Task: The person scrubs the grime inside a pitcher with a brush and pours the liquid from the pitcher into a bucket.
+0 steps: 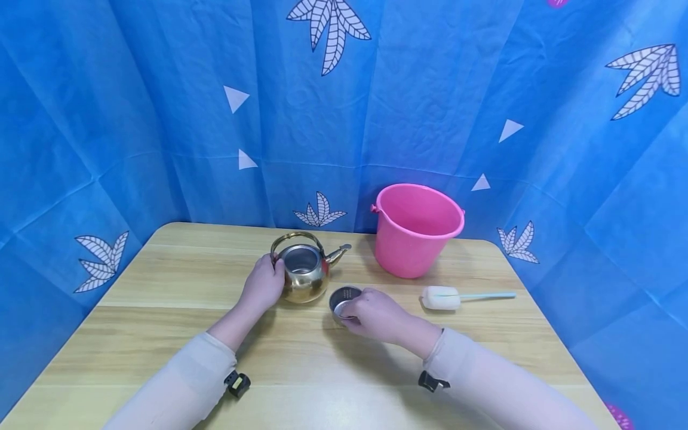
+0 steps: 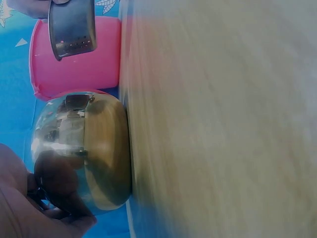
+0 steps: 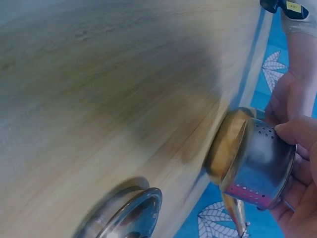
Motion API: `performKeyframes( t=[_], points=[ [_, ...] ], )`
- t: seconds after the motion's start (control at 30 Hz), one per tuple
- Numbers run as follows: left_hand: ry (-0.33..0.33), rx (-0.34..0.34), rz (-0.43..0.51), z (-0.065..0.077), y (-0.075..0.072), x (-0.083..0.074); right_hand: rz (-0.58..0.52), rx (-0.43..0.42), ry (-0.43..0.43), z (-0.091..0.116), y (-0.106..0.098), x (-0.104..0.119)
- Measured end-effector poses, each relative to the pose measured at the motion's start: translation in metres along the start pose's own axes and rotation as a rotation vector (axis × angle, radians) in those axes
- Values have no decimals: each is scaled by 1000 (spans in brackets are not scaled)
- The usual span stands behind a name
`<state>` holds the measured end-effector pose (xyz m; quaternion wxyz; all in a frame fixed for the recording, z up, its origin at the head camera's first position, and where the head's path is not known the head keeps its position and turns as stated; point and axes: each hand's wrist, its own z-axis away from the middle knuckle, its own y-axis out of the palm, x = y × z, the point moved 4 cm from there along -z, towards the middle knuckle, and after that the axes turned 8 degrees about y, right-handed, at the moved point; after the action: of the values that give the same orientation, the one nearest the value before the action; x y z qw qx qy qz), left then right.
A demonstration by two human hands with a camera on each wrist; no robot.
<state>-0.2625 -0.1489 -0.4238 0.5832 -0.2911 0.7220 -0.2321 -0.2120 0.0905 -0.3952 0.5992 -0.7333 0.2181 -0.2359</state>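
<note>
A shiny gold teapot (image 1: pixel 305 289) stands on the table without a lid, its spout to the right and its arched handle upright. My left hand (image 1: pixel 263 283) grips the handle's base on the left side, fingers against the pot's wall in the left wrist view. Just right of the pot, my right hand (image 1: pixel 373 313) pinches a round metal strainer (image 3: pixel 260 161) by its rim. Small holes dot the strainer's wall, and it is held up above the tabletop. In the right wrist view, a shiny round metal piece (image 3: pixel 131 218) lies on the table; the head view does not show it.
A pink bucket (image 1: pixel 400 257) stands at the back right, behind the strainer. On the right lies a sponge brush (image 1: pixel 442 298) with a pale blue handle. Blue patterned cloth (image 1: pixel 312 119) hangs behind the wooden table (image 1: pixel 177 280) and along its sides.
</note>
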Motion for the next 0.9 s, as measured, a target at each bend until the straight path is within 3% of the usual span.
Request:
performKeyframes(
  t=[0.47,0.9],
  points=[
    [6,4,-15,0,-1,-1,-32,56,50,6,4,-1],
    [2,2,-9,-2,0,0,-44,64,41,9,7,-2]
  ],
)
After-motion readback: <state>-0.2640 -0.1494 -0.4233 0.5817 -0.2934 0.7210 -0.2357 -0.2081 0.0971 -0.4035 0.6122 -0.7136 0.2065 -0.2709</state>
